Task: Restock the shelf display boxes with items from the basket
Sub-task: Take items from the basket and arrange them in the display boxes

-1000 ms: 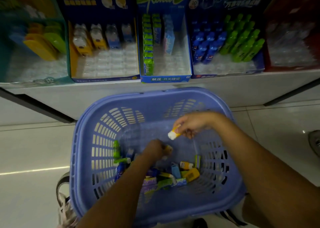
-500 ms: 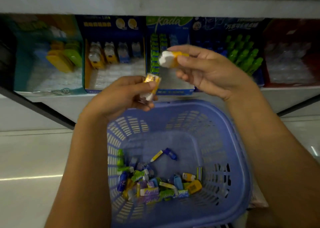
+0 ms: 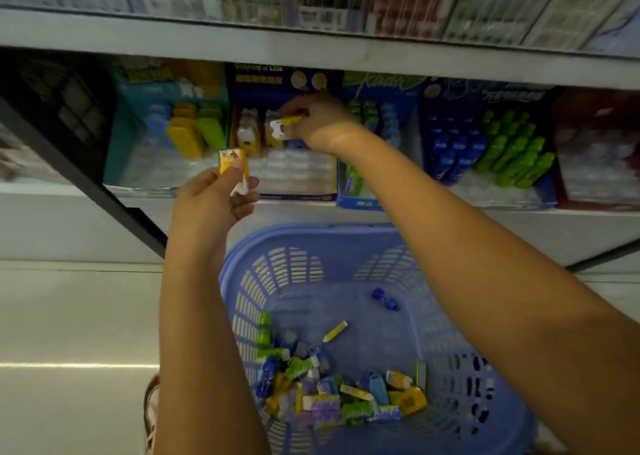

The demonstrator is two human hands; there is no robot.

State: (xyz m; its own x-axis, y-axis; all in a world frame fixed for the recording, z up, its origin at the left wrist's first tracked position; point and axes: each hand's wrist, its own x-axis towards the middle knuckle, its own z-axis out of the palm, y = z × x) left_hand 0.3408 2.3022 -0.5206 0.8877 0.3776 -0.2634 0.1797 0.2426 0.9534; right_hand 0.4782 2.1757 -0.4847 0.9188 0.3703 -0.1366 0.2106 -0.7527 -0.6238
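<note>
Right now your R hand [image 3: 318, 122] pinches a yellow-white item [image 3: 285, 127], long axis 9-to-3, over the back row of the blue display box [image 3: 298, 196] at 12 o'clock. L hand [image 3: 211, 201], at 7 o'clock of it, grips a second yellow item [image 3: 232, 160] short of the box front. R looks nearer.

We are standing in a shop, facing a white shelf [image 3: 571, 236] that is carrying a row of printed display boxes [image 3: 298, 196], each holding small packaged goods in neat ranks. Above, more blurred packets [image 3: 408, 1] are lining a higher tier. A blue plastic shopping basket [image 3: 311, 234] is sitting on the pale tiled floor [image 3: 69, 316], holding loose stock [image 3: 329, 402].
</note>
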